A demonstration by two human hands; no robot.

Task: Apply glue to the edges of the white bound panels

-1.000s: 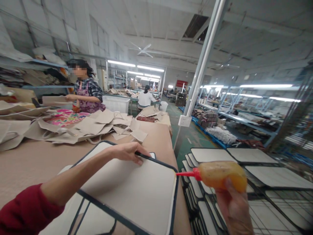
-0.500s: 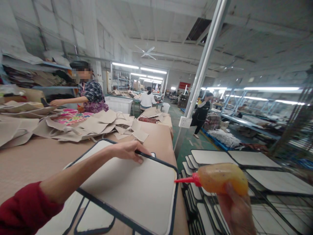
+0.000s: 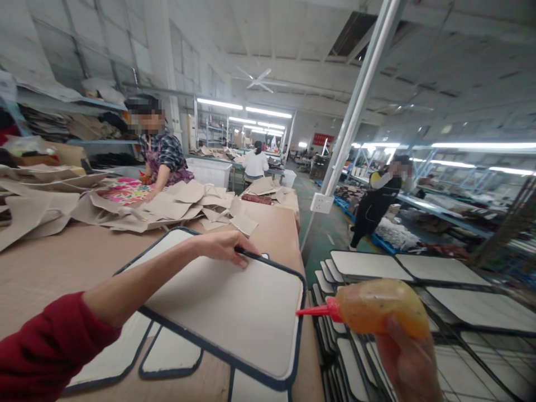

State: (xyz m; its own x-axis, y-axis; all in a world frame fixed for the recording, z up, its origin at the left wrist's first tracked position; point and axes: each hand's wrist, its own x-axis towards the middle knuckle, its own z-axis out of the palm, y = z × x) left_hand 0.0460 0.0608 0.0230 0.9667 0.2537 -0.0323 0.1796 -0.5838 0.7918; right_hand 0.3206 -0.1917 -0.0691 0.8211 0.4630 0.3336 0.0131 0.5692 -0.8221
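My left hand (image 3: 230, 245) grips the far edge of a pale rectangular panel (image 3: 247, 307) with a dark blue bound rim, thumb on its face and the other fingers hidden behind. The panel is tilted above the table. In my right hand (image 3: 404, 349) lies a squeeze bottle (image 3: 381, 307) of amber liquid, held sideways. Its red nozzle (image 3: 316, 310) points left, with the tip at the panel's right border; whether it touches I cannot tell. Beneath the held panel, a smaller panel (image 3: 171, 352) of the same kind and others lie on the table.
Similar panels (image 3: 368, 263) are stacked on a rack at the right. Beige cut pieces (image 3: 180, 204) cover the far left of the brown table (image 3: 276, 229). A co-worker (image 3: 161, 153) stands across it. Another person (image 3: 377, 195) is in the aisle beyond a metal post (image 3: 347, 117).
The nozzle tip has shifted slightly down along the panel's right border. Across the table, the co-worker's outstretched arm has drawn back to the patterned cloth. The person in the aisle has come nearer.
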